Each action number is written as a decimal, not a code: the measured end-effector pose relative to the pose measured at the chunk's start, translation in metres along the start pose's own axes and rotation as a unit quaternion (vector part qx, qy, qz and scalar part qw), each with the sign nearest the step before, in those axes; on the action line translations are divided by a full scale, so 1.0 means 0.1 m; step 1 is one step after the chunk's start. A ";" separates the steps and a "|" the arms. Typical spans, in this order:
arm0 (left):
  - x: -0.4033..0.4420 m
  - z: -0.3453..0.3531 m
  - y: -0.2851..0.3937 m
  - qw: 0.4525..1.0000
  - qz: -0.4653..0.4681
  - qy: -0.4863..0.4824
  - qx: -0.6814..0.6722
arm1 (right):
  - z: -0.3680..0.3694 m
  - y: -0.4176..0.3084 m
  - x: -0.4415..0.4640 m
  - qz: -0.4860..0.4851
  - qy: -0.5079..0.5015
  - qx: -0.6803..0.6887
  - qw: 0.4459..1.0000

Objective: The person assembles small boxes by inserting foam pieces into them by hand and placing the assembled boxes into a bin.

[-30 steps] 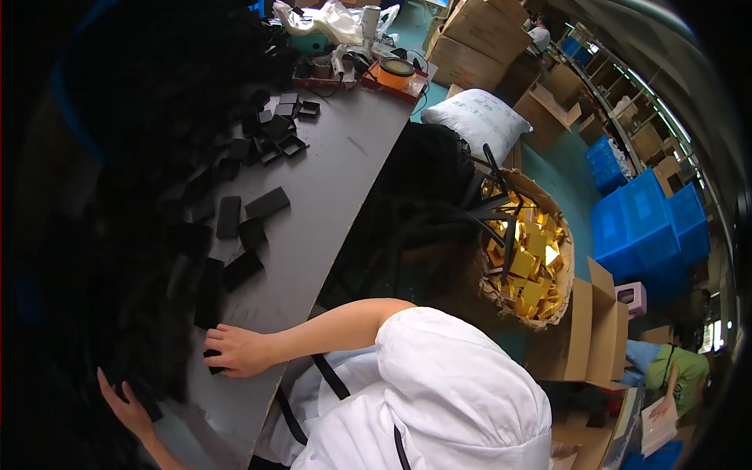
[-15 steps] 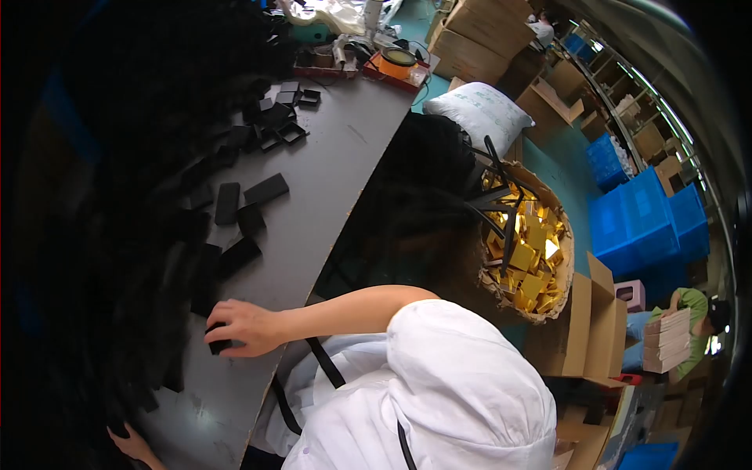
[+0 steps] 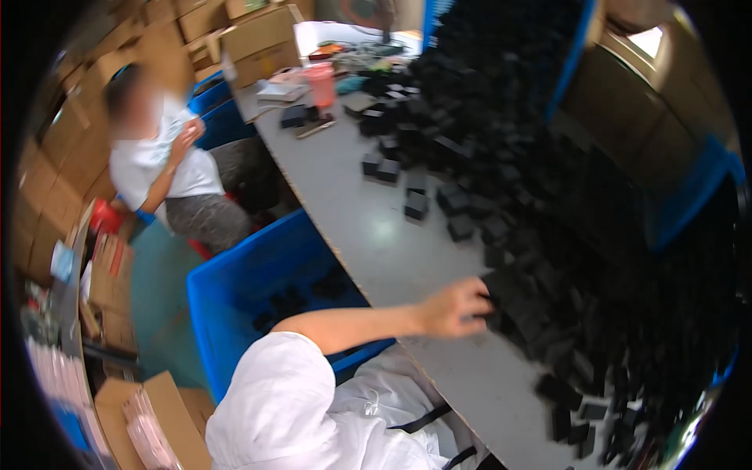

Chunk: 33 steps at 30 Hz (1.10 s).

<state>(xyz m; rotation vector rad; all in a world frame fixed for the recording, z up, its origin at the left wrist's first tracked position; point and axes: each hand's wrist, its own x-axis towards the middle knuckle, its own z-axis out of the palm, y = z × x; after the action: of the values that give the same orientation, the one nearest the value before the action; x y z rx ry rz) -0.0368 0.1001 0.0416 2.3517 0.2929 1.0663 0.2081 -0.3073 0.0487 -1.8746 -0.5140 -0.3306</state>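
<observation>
My left hand (image 3: 456, 309) reaches from the white sleeve across the grey table (image 3: 372, 247). Its fingers are curled at the near edge of a large heap of small black boxes (image 3: 533, 313), closed on a black box (image 3: 489, 301) that merges with the dark pile. Motion blur softens the fingertips. Several loose black boxes (image 3: 417, 205) lie along the heap's edge. Beside the table, below my forearm, a blue bin (image 3: 205, 313) holds some black pieces (image 3: 286, 304). My right hand is out of view.
A seated person (image 3: 176, 168) in a white top is at the far left. A pink cup (image 3: 320, 84) and small items stand at the table's far end. A cardboard carton (image 3: 160, 423) stands lower left; stacked cartons (image 3: 262, 43) line the back.
The view has swung left. My right hand, earlier around a black box on the table, has left the view. My left hand, earlier at the lower edge, now shows at the heap.
</observation>
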 end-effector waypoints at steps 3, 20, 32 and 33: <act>-0.46 0.43 0.05 0.992 0.018 -0.096 -0.079 | 0.85 -0.56 0.11 -0.136 -0.204 0.075 0.967; -0.43 0.74 0.54 0.980 -0.034 -0.177 -0.085 | 1.77 -0.80 -0.21 -0.425 -0.509 -0.026 0.748; -0.19 0.72 0.54 0.966 0.015 -0.237 -0.103 | 1.45 1.32 2.24 -0.216 -0.086 -0.254 0.939; -0.20 0.73 0.52 0.966 0.058 -0.237 -0.084 | 1.44 1.37 2.33 -0.205 -0.099 -0.254 0.940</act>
<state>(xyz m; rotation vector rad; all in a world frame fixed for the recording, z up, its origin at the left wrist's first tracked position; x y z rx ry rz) 0.0038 0.0210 0.0179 2.4002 -0.1116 0.5208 0.4756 -0.1687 -0.0056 -2.3060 -1.0427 -0.5971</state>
